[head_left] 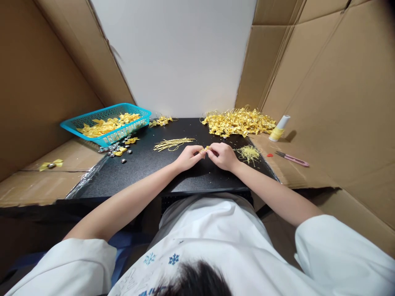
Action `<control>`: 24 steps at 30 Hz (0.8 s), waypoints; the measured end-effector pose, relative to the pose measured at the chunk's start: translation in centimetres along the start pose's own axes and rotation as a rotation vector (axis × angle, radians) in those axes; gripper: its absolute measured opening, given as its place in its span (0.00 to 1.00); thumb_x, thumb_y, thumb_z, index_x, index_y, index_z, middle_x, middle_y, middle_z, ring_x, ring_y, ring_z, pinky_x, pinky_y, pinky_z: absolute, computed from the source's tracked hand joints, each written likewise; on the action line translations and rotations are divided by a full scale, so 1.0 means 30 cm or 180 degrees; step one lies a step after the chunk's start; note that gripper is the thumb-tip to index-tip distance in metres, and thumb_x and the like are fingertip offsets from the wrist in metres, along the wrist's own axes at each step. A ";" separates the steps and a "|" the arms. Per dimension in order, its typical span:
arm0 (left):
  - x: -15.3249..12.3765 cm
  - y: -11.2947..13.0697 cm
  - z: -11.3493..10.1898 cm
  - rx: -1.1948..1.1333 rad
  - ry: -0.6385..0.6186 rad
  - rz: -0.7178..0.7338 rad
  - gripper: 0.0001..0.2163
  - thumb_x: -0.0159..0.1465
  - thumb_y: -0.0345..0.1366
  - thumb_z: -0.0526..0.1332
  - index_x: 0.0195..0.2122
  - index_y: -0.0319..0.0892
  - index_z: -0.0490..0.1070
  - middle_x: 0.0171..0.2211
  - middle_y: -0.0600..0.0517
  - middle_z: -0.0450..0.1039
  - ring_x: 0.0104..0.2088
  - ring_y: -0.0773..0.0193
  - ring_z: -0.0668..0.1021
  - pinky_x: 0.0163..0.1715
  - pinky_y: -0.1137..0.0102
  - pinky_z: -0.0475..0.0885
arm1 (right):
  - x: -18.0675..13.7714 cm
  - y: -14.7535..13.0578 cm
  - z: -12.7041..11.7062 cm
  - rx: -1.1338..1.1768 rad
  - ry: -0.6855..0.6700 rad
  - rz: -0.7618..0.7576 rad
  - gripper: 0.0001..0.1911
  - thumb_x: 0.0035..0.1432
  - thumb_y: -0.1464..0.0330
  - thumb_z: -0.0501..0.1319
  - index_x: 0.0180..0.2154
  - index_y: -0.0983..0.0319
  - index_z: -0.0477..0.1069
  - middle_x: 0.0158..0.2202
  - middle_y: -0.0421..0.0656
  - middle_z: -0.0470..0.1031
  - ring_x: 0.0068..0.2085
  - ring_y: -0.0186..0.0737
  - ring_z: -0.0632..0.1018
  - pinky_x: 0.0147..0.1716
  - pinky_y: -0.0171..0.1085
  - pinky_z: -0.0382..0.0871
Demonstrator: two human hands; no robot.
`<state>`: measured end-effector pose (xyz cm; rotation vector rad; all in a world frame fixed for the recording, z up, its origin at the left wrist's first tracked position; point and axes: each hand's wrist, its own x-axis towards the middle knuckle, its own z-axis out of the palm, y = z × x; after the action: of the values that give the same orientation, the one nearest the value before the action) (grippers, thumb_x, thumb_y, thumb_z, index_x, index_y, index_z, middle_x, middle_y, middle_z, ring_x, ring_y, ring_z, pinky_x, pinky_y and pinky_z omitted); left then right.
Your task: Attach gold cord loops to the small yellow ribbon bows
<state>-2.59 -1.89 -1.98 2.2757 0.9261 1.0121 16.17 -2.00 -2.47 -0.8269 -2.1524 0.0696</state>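
My left hand (189,157) and my right hand (222,156) meet over the middle of the black table (148,172). Both pinch a small yellow ribbon piece (206,149) between their fingertips. A bundle of thin gold cords (173,144) lies just beyond my left hand. A little tangle of yellow thread scraps (249,153) lies right of my right hand. A big heap of yellow ribbon bows (239,121) sits at the table's far right.
A turquoise basket (92,117) with yellow bows stands at the far left, small silver pieces (115,148) scattered before it. A thread spool (279,128) and pink scissors (293,159) lie on cardboard at the right. Cardboard walls enclose both sides.
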 end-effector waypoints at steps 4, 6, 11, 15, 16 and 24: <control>0.005 0.003 0.000 -0.0229 -0.0046 -0.0134 0.18 0.62 0.46 0.54 0.21 0.39 0.66 0.19 0.56 0.62 0.24 0.69 0.64 0.27 0.73 0.59 | 0.008 0.003 0.002 0.0797 0.0012 0.0414 0.14 0.59 0.65 0.54 0.23 0.63 0.64 0.21 0.38 0.65 0.24 0.31 0.64 0.27 0.32 0.57; 0.009 0.003 0.001 -0.0375 -0.0036 -0.0237 0.17 0.61 0.44 0.54 0.20 0.39 0.64 0.18 0.56 0.59 0.23 0.70 0.62 0.26 0.73 0.58 | 0.012 0.006 0.003 0.1170 0.0038 0.0632 0.14 0.58 0.63 0.56 0.23 0.63 0.66 0.20 0.37 0.64 0.24 0.30 0.63 0.26 0.32 0.57; 0.017 0.000 0.004 -0.0659 -0.0074 -0.0385 0.15 0.59 0.43 0.53 0.19 0.40 0.63 0.17 0.57 0.59 0.22 0.71 0.62 0.26 0.72 0.58 | 0.020 0.017 0.010 0.1767 0.0043 0.0864 0.16 0.56 0.59 0.57 0.22 0.63 0.66 0.19 0.36 0.63 0.22 0.30 0.62 0.24 0.32 0.56; 0.016 -0.001 0.007 -0.0799 -0.0118 -0.0458 0.15 0.58 0.42 0.54 0.18 0.40 0.63 0.17 0.56 0.60 0.22 0.70 0.63 0.27 0.72 0.61 | 0.016 0.018 0.003 0.1845 -0.0233 0.0920 0.16 0.55 0.59 0.57 0.22 0.63 0.67 0.18 0.36 0.63 0.21 0.29 0.62 0.23 0.31 0.56; 0.016 -0.001 0.007 -0.0828 -0.0124 -0.0478 0.15 0.58 0.42 0.54 0.18 0.40 0.62 0.17 0.56 0.61 0.22 0.70 0.64 0.28 0.72 0.62 | 0.014 0.017 -0.001 0.1818 -0.0299 0.0904 0.16 0.55 0.59 0.57 0.22 0.63 0.67 0.18 0.36 0.63 0.21 0.29 0.62 0.23 0.31 0.56; 0.009 -0.013 0.009 -0.0765 -0.0097 -0.0319 0.15 0.60 0.43 0.54 0.21 0.40 0.66 0.19 0.55 0.63 0.23 0.69 0.65 0.29 0.72 0.64 | 0.005 0.007 -0.016 0.1092 -0.0049 0.0396 0.12 0.58 0.66 0.54 0.24 0.63 0.68 0.21 0.38 0.68 0.23 0.31 0.66 0.26 0.32 0.59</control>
<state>-2.41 -1.49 -2.26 2.0209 0.8478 0.9856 16.55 -1.85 -2.12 -0.7571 -2.0231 0.4958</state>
